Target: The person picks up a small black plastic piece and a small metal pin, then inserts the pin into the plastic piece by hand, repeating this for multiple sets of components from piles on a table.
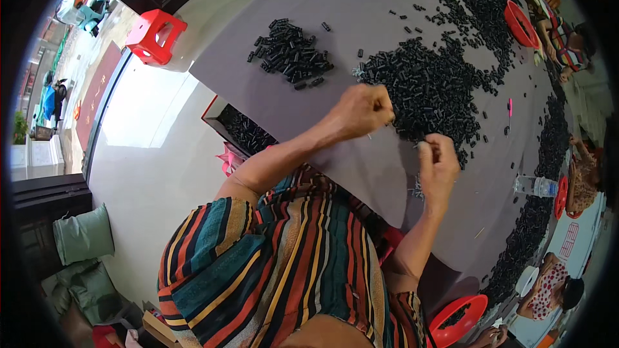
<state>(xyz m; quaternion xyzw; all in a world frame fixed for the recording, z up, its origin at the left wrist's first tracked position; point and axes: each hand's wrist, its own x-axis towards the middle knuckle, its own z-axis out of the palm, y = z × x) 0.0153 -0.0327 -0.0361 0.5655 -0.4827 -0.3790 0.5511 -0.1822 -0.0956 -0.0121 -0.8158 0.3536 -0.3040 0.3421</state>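
Observation:
My left hand (pixel 364 111) is closed in a loose fist at the near-left edge of a large pile of small black cylindrical parts (pixel 425 84). Whatever its fingers hold is hidden. To its right, my right hand (pixel 440 166) pinches thumb against forefinger at the pile's near edge; what is between the tips is too small to name. Small pale grey pieces (pixel 418 188) lie beside my right wrist, and more show just beyond my left hand. A separate heap of the black parts (pixel 291 55) sits farther left on the grey-covered table (pixel 258 100).
An open box of black parts (pixel 244 127) stands below the table's left edge. Red basins (pixel 521 24) (pixel 474 312), a plastic bottle (pixel 536 186) and a pink pen-like stick (pixel 510 106) are to the right. Other people sit along the far-right side. A red stool (pixel 155 37) stands on the floor.

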